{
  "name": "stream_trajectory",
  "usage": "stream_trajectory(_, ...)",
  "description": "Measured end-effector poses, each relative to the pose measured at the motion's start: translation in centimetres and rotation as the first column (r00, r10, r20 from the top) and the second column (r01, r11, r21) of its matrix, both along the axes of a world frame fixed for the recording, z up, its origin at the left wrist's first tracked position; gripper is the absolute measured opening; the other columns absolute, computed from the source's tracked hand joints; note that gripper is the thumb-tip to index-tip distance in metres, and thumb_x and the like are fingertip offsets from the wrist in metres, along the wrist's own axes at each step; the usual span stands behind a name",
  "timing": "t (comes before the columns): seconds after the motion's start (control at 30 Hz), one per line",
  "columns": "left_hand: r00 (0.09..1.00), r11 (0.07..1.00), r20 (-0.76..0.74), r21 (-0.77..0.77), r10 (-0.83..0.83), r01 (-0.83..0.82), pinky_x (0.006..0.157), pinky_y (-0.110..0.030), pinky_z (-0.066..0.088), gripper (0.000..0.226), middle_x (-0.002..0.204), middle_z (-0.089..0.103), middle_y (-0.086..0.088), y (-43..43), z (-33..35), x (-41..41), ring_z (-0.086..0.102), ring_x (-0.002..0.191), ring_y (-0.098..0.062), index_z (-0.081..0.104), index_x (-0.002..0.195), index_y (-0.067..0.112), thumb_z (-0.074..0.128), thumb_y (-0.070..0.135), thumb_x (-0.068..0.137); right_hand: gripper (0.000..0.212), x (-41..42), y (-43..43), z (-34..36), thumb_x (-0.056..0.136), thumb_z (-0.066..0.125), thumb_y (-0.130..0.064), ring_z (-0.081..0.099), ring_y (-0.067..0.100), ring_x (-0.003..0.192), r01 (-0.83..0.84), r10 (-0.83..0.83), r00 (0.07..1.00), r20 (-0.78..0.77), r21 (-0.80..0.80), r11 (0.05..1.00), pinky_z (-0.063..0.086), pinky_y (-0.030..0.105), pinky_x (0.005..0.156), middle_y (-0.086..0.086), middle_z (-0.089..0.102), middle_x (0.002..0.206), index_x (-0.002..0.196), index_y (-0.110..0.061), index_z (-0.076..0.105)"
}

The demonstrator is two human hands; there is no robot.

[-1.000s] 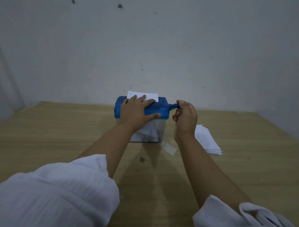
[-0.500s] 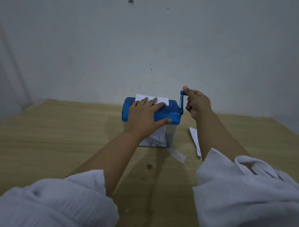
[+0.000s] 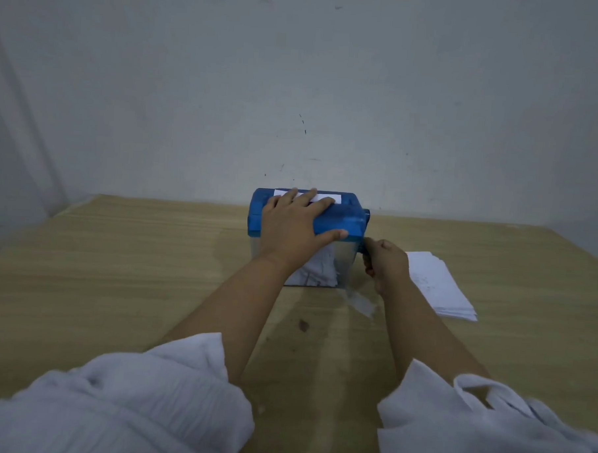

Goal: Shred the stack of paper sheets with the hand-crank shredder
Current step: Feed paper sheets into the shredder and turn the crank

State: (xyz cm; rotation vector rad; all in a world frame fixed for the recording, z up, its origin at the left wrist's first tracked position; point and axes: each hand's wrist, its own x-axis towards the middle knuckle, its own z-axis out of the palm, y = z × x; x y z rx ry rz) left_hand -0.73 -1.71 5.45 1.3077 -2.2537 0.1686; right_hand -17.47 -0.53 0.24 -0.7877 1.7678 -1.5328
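left hand [image 3: 297, 229]: flat on the blue top of the shredder [image 3: 339, 219], fingers straight and spread, fingertips reaching the slot at the far edge, thumb stretched along the near edge; pressing down, gripping nothing.
right hand [image 3: 386, 264]: just right of the shredder, low beside the bin, fingers curled round the grip of the crank [image 3: 367, 216]; grip itself hidden inside the fist.
crank: blue, on the right end of the shredder, arm pointing down from its hub.
sheet [image 3: 329, 197]: white, standing in the slot, only a short strip showing above the top, partly covered by the left fingertips.
bin [image 3: 345, 262]: clear, under the blue top, resting on the table [image 3: 117, 269].
shreds [image 3: 319, 271]: white, heaped inside the bin, partly behind the left wrist.
stack [image 3: 439, 287]: white sheets, slightly fanned, flat on the table to the right of the right hand, near it but apart from the shredder.
scrap [image 3: 362, 302]: small pale piece on the table, just in front of the bin's right corner.
sleeves [image 3: 146, 401]: white, loose, pushed up both forearms.
wall [image 3: 296, 89]: pale grey, scuffed, behind the table.
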Motion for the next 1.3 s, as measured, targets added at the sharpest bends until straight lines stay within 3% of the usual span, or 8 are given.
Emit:
stream_trajectory(0.13,1.0,0.999,-0.008,0.041,0.012,-0.012,0.114,-0.038,0.011,0.066,0.153,0.029,0.008,0.3,0.2,-0.1,0.02,0.143,-0.02,0.037,0.141,0.039,0.043,0.07,0.083,0.031,0.5,1.4,-0.7,0.081,0.057,-0.01,0.037,0.021,0.057,0.051,-0.063,0.991,-0.115,-0.106,0.993,0.033,0.031,0.058,0.012,0.044,0.061,0.055,-0.011,0.04)
stream_trajectory(0.23,1.0,0.998,-0.018,0.055,0.013,-0.012,0.114,-0.039,0.011,0.066,0.153,0.03,0.007,0.5,0.5,-0.1,0.019,0.143,-0.021,0.038,0.141,0.039,0.045,0.069,0.083,0.022,0.9,2.5,-0.4,0.081,0.054,-0.009,0.035,0.019,0.056,0.06,-0.075,0.99,-0.116,-0.127,0.99,0.031,0.028,0.055,0.012,0.043,0.063,0.062,-0.007,0.044)
stream_trajectory(0.3,1.0,0.999,-0.011,0.051,0.013,-0.012,0.114,-0.04,0.011,0.066,0.153,0.03,0.007,0.7,0.5,-0.1,0.019,0.143,-0.022,0.038,0.14,0.038,0.045,0.068,0.083,0.019,1.1,3.0,-0.1,0.081,0.054,-0.008,0.034,0.018,0.058,0.087,-0.101,0.99,-0.101,-0.132,0.987,0.03,0.029,0.055,0.012,0.043,0.065,0.065,-0.006,0.045)
stream_trajectory(0.43,1.0,0.998,0.009,0.056,0.018,-0.019,0.114,-0.041,0.011,0.067,0.153,0.03,0.006,0.6,0.6,-0.1,0.02,0.143,-0.022,0.036,0.142,0.038,0.044,0.069,0.083,0.034,1.9,3.4,0.6,0.085,0.054,-0.011,0.034,0.018,0.058,0.205,-0.211,0.978,0.009,-0.266,0.942,0.03,0.031,0.057,0.007,0.039,0.06,0.056,-0.011,0.037)
stream_trajectory(0.6,1.0,0.999,0.022,0.038,0.013,-0.014,0.113,-0.041,0.013,0.067,0.152,0.031,0.006,0.5,0.4,-0.1,0.022,0.142,-0.022,0.036,0.142,0.038,0.044,0.069,0.083,0.037,2.8,4.8,-0.3,0.096,0.05,-0.031,0.046,0.013,0.061,0.249,-0.271,0.963,-0.01,-0.365,0.897,0.038,0.029,0.062,0.004,0.051,0.062,0.068,-0.007,0.054)
stream_trajectory(0.8,0.999,0.999,0.031,0.035,0.006,-0.007,0.112,-0.04,0.014,0.067,0.152,0.031,0.007,0.2,0.5,0.0,0.023,0.142,-0.022,0.035,0.142,0.039,0.043,0.069,0.083,0.018,2.7,4.7,4.3,0.093,0.055,-0.019,0.04,0.006,0.054,0.121,-0.141,0.99,0.013,-0.596,0.794,0.036,0.02,0.055,-0.002,0.046,0.06,0.078,-0.015,0.064)
stream_trajectory(1.1,0.999,1.0,0.029,0.016,-0.022,0.022,0.113,-0.039,0.014,0.066,0.152,0.031,0.007,0.0,0.4,0.0,0.023,0.142,-0.021,0.035,0.142,0.037,0.043,0.068,0.084,0.032,0.4,1.3,8.2,0.091,0.06,-0.03,0.037,0.008,0.048,0.005,-0.055,0.995,-0.082,-0.512,0.859,0.035,0.02,0.05,0.0,0.045,0.054,0.073,-0.004,0.063)
stream_trajectory(1.3,0.999,0.999,0.03,-0.03,-0.024,0.025,0.112,-0.039,0.013,0.066,0.152,0.032,0.008,-0.3,0.0,0.1,0.023,0.141,-0.021,0.035,0.142,0.039,0.041,0.069,0.084,0.038,-1.6,-3.7,8.5,0.09,0.06,-0.037,0.047,0.017,0.057,-0.054,-0.056,0.936,-0.349,-0.298,0.953,0.039,0.031,0.065,0.001,0.05,0.056,0.06,-0.012,0.055)
